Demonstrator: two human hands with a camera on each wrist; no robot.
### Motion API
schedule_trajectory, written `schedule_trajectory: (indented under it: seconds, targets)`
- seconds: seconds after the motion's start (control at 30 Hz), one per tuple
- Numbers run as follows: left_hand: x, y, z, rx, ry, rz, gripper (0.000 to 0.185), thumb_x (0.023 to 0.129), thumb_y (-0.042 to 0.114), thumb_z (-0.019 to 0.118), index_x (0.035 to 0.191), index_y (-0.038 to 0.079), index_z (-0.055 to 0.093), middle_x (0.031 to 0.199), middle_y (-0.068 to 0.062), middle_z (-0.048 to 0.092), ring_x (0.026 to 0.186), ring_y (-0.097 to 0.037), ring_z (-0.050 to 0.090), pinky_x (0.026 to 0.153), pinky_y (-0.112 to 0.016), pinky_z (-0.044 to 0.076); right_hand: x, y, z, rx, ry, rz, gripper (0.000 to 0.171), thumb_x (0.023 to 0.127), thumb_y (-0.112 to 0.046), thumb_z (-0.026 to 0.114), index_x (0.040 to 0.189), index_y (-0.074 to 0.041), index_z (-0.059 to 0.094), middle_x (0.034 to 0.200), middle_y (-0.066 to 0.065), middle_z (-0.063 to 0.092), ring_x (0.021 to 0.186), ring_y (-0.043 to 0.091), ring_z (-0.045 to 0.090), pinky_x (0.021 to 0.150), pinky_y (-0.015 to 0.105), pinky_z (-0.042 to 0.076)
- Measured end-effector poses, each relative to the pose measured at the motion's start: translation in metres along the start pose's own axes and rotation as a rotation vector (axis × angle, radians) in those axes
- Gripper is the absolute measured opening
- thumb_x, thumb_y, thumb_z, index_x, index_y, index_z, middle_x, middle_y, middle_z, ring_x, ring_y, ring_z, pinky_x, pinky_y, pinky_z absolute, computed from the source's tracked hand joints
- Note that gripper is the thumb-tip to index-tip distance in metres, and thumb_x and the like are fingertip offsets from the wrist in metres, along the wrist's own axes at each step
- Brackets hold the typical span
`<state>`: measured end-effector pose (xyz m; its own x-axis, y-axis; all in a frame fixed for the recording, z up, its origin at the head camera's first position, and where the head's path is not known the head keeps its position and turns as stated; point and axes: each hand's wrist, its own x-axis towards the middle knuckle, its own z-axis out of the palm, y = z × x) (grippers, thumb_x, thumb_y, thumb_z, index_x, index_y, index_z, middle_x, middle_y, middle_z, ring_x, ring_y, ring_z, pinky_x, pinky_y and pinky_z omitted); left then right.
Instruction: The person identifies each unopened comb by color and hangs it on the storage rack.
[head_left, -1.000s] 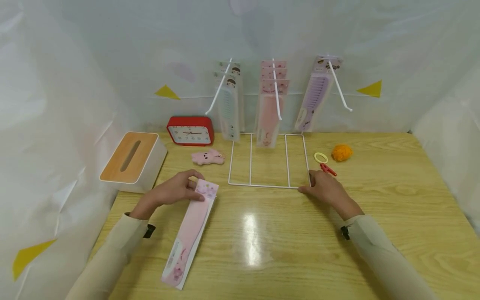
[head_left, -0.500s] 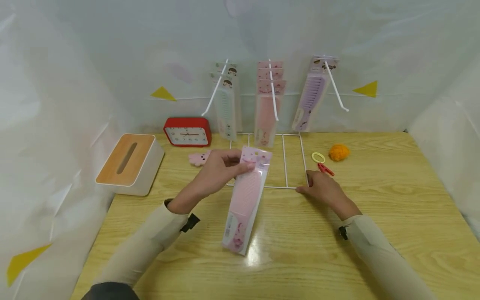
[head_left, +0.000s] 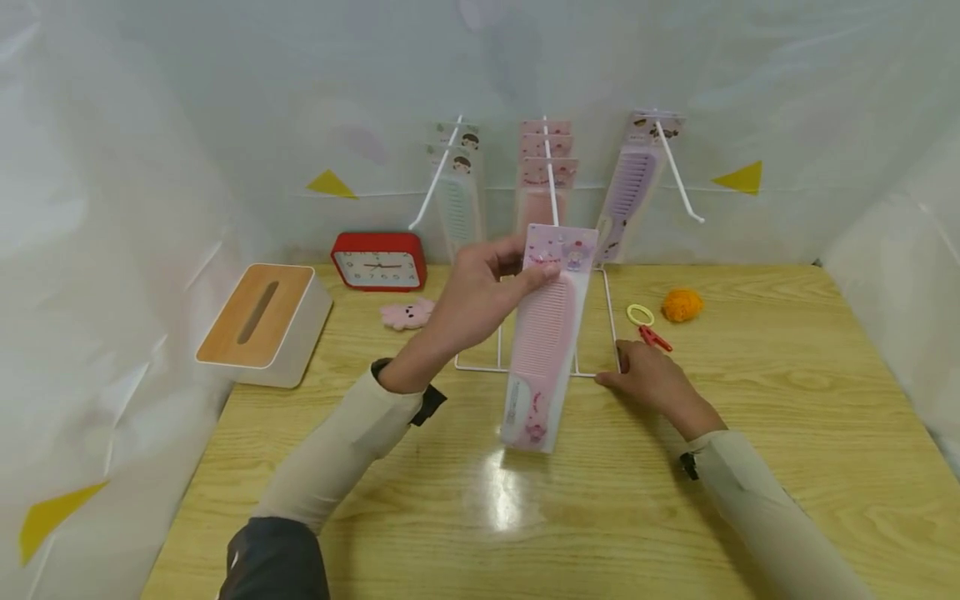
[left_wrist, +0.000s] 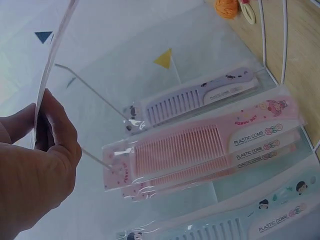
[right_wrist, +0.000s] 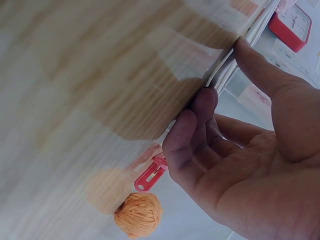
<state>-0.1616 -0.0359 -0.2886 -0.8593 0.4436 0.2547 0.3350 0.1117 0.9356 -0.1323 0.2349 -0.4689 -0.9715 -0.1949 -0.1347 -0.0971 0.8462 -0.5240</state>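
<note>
My left hand (head_left: 480,292) pinches the header card of a packaged pink comb (head_left: 542,333), thumb in front and fingers behind. The pack hangs handle down before the middle hook (head_left: 550,179) of a white wire display rack; its top edge overlaps the hook's front end, whose tip is hidden. In the left wrist view the held pack (left_wrist: 50,67) appears edge-on. Behind it, several packaged pink combs (left_wrist: 180,150) hang on that hook. My right hand (head_left: 651,379) holds the front right corner of the rack's base (head_left: 611,308), thumb at the front wire.
Teal combs (head_left: 457,208) hang on the left hook, a purple comb (head_left: 628,187) on the right one. Around the base stand a red clock (head_left: 378,261), a tissue box (head_left: 262,321), a pink plush (head_left: 405,315), a yellow ring (head_left: 641,314), a red clip (head_left: 655,337) and orange yarn (head_left: 682,305).
My left hand has carried the packaged pink comb from the table's left front rightward and up to the middle hook. The right hand has stayed at the rack's corner.
</note>
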Motion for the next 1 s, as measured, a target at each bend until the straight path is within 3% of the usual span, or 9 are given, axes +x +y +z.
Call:
schedule_trajectory:
  seconds: [0.3,0.47,0.67,0.83,1.0]
  targets:
    - [0.025,-0.029,-0.006,0.001,0.026,-0.018,0.024,0.095,0.015,0.070,0.113,-0.001,0.071,0.101,-0.010,0.072,0.089,-0.017,0.067,0.074,-0.032,0.058,0.001,-0.001,0.002,0.001,-0.020,-0.004,0.039,0.088,-0.033,0.076,0.081,-0.005,0.050,0.064,0.002,0.044,0.058,0.017,0.042,0.052,0.031,0.032]
    - [0.045,-0.041,-0.006,0.028,0.083,0.006,0.021,0.093,0.016,0.072,0.107,0.000,0.073,0.097,-0.009,0.072,0.085,-0.016,0.064,0.072,-0.029,0.054,0.001,-0.003,0.000,-0.009,-0.020,-0.001,0.038,0.088,-0.032,0.076,0.081,-0.006,0.050,0.064,0.002,0.044,0.058,0.018,0.042,0.052,0.031,0.032]
    - [0.065,-0.051,-0.010,-0.004,0.149,0.006,0.023,0.094,0.013,0.071,0.112,0.000,0.072,0.099,-0.010,0.070,0.084,-0.016,0.059,0.070,-0.027,0.051,0.004,-0.005,0.001,-0.007,-0.028,-0.005,0.038,0.088,-0.031,0.076,0.081,-0.004,0.050,0.063,0.002,0.044,0.057,0.018,0.042,0.051,0.031,0.031]
    - [0.070,-0.058,-0.016,-0.011,0.156,0.041,0.025,0.094,0.014,0.071,0.114,0.000,0.071,0.100,-0.009,0.070,0.084,-0.015,0.058,0.071,-0.027,0.051,0.009,-0.006,0.002,-0.007,-0.028,-0.012,0.038,0.088,-0.032,0.076,0.081,-0.005,0.050,0.063,0.002,0.044,0.057,0.017,0.042,0.051,0.031,0.032]
    - [0.066,-0.066,-0.022,-0.031,0.121,0.067,0.028,0.093,0.016,0.072,0.117,0.001,0.069,0.104,-0.009,0.070,0.090,-0.017,0.062,0.078,-0.031,0.054,0.012,-0.006,0.001,-0.013,-0.034,-0.021,0.038,0.088,-0.032,0.076,0.082,-0.005,0.050,0.064,0.002,0.045,0.057,0.017,0.043,0.051,0.031,0.032]
